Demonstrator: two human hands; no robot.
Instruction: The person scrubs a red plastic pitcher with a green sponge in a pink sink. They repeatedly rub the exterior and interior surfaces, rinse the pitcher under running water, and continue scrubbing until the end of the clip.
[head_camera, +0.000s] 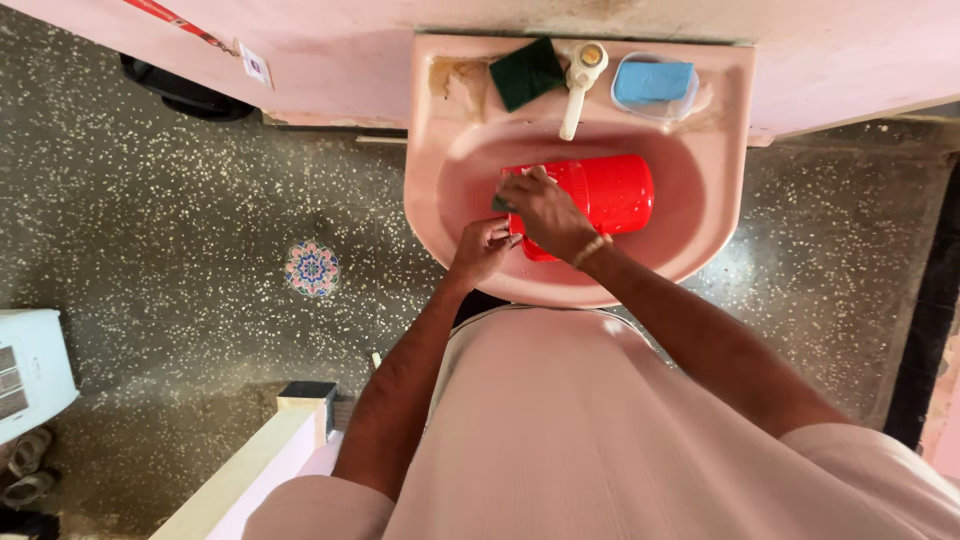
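So the red plastic mug (600, 195) is lying on its side down in the bowl of the pink washbasin (720, 150), long axis running pretty much left to right across the basin, with the closed bottom pointing right and the open end toward the left, where both hands are. That's the key bit: the mouth of the mug faces the hands, not the tap. The right hand (545, 210) comes in from the lower right, crosses over the mug and sits on its left end, fingers curled around what looks like a small dark scrub pad (499, 203) pressed against the rim area, so it's closed on the pad rather than spread wide. The left hand (483, 250) is tucked just below and beside it, fingers pinched on the lower edge of the mug's open end, seemingly steadying it; the exact grip is partly hidden by the right hand. Both hands are touching the mug, the right one being further onto it. Up on the back ledge of the basin there's a green scouring pad (527, 72) left of the white tap (578, 85), and a blue soap bar in a clear dish (655, 85) on the right, all well apart from the hands. Speckled dark floor (180, 220) all around.
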